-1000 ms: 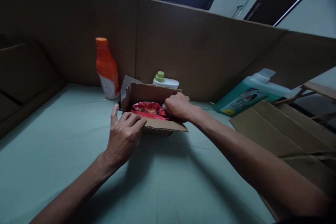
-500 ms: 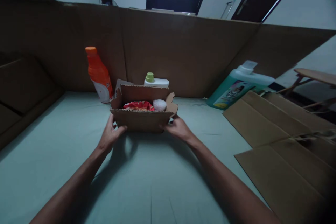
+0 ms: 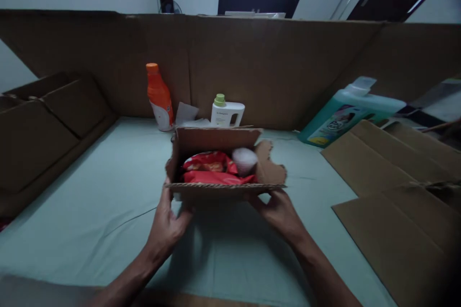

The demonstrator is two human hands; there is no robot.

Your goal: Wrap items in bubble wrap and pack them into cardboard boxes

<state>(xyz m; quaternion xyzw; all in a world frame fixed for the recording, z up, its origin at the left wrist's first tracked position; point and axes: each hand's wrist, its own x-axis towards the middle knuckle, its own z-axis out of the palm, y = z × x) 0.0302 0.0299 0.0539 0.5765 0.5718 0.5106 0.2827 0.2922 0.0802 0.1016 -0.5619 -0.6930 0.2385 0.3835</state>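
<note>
Where it gapes, the brown cardboard box [image 3: 219, 193] looks ragged — torn.

- The scene is dimly lit, with a cool bluish cast.
- Soft shadows are thrown on the cloth [image 3: 234, 261] in front of the box [image 3: 219, 138].
- Inside the box, the white bundle [image 3: 245, 160] is smeared by blur.
- Behind it, the cardboard wall [image 3: 277, 67] is left murky.
- Far right of the box, the lower corner is darkened.

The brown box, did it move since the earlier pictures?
Yes. The brown box has come closer, away from the white bottle: more of that bottle now shows behind it.
</note>
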